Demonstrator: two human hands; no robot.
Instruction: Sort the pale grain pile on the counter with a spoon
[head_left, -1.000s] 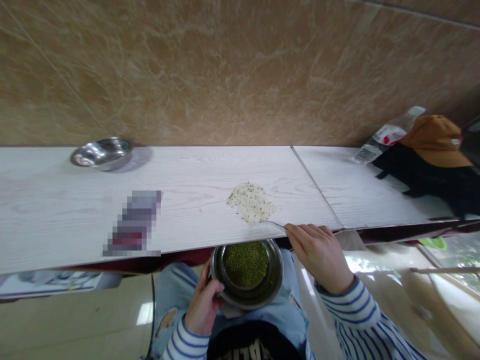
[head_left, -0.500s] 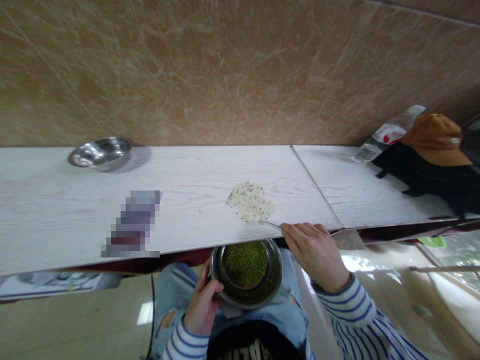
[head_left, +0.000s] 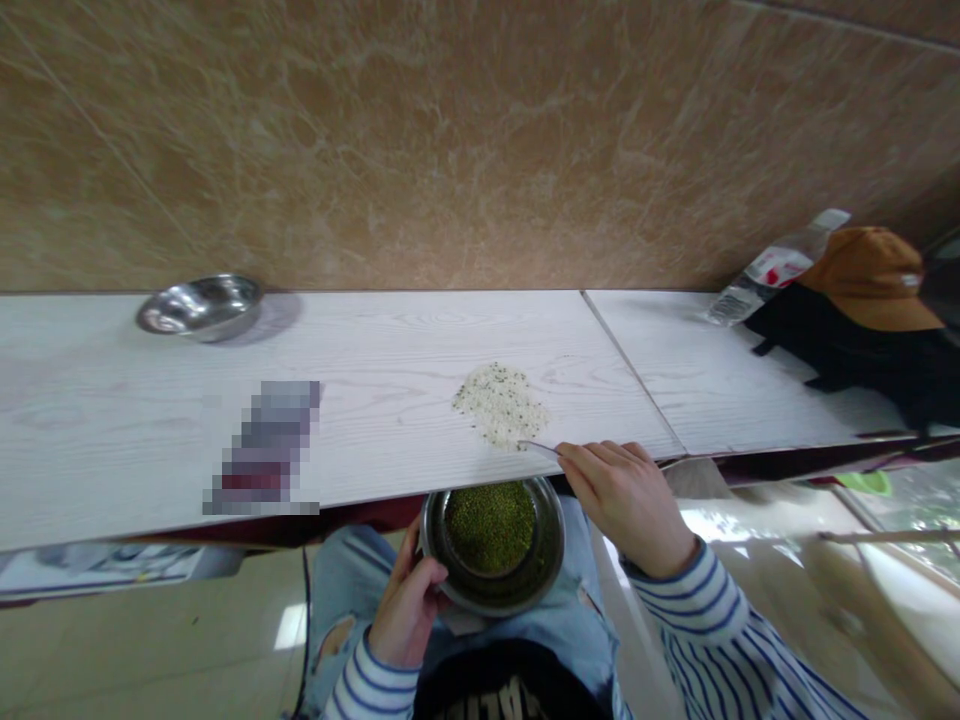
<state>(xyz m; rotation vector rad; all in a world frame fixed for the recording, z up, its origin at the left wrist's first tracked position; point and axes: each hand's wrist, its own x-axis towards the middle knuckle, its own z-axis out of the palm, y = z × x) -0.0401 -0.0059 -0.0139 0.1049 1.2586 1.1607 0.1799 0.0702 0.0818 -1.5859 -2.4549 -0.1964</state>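
Our left hand (head_left: 405, 608) clamps the metal bowl (head_left: 553, 540) below the desk (head_left: 375, 400) edge, presumably to catch green beans. Our right hand (head_left: 630, 505) grips a thin metal utensil (head_left: 541, 448), its tip meeting the rice pile (head_left: 499, 402) at its near edge.

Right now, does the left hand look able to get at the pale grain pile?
Probably not: the left hand holds the bowl of green grains, and the front edge of the table lies between that hand and the pale grain pile.
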